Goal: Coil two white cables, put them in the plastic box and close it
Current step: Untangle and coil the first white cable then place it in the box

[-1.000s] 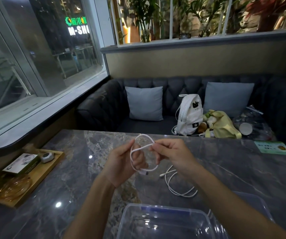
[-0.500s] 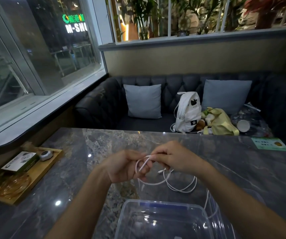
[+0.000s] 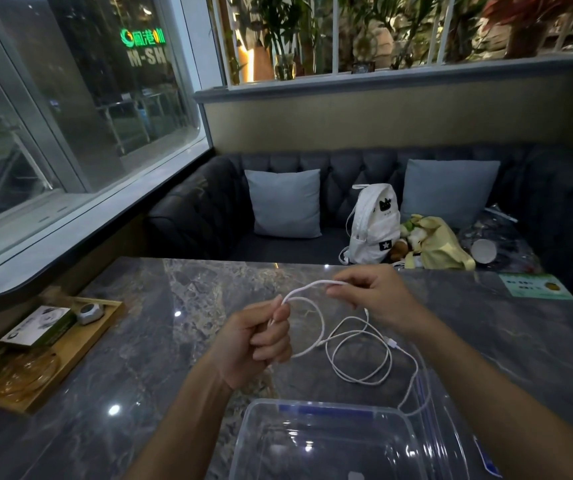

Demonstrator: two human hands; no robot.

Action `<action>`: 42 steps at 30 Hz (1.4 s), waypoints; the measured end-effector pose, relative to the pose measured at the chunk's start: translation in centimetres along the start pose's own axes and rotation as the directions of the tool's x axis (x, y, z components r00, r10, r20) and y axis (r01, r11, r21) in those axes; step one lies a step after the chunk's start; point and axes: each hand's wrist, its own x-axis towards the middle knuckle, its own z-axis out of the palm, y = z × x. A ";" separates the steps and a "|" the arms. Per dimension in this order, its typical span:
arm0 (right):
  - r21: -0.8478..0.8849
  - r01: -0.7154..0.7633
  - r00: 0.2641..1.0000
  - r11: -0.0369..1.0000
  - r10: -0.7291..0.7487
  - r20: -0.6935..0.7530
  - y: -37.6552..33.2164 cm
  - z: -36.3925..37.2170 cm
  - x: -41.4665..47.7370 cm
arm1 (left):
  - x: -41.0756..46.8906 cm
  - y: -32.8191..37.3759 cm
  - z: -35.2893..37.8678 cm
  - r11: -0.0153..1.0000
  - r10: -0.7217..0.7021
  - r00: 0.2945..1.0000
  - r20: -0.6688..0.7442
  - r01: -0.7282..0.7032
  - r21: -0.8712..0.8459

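The work is at an early stage: the first white cable (image 3: pixel 307 287) is only partly coiled. The left hand (image 3: pixel 257 341) has its fingers curled round one loop of it, held above the marble table (image 3: pixel 174 341). The right hand (image 3: pixel 378 296), a little farther and to the right, pinches the run of cable between thumb and fingertips, seemingly ready to lay on another turn.

A thinner white cable (image 3: pixel 361 379) lies in loose loops on the table just right of the hands, its tail trailing toward the near right. Where the two cross I cannot tell them apart.

The clear plastic box (image 3: pixel 312 404) stands open at the near edge, with no cable inside it and what looks like its lid (image 3: pixel 451 445) beside it on the right. So by my reckoning nearly everything is left to do: finishing this coil, winding the second, boxing both and closing up.
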 end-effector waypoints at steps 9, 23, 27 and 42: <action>0.277 -0.015 0.987 0.961 0.059 -0.151 1.6 -2.2 0.6 | -0.8 -0.2 1.0 0.989 0.020 0.999 0.031 -0.016 -0.149; -0.689 0.197 0.935 0.698 -0.344 -0.081 4.2 0.1 -1.9 | -1.5 0.0 -0.2 0.957 0.108 0.992 0.067 -0.085 -0.278; -0.882 0.334 0.934 0.332 -0.244 0.262 3.0 0.8 -2.4 | -1.0 0.1 -0.8 0.950 0.187 0.978 -0.088 -0.203 -0.235; -0.622 0.556 0.767 0.552 -0.052 0.639 -3.6 4.9 -2.2 | 0.8 -1.6 -1.0 0.976 0.217 0.891 -0.398 -0.207 0.069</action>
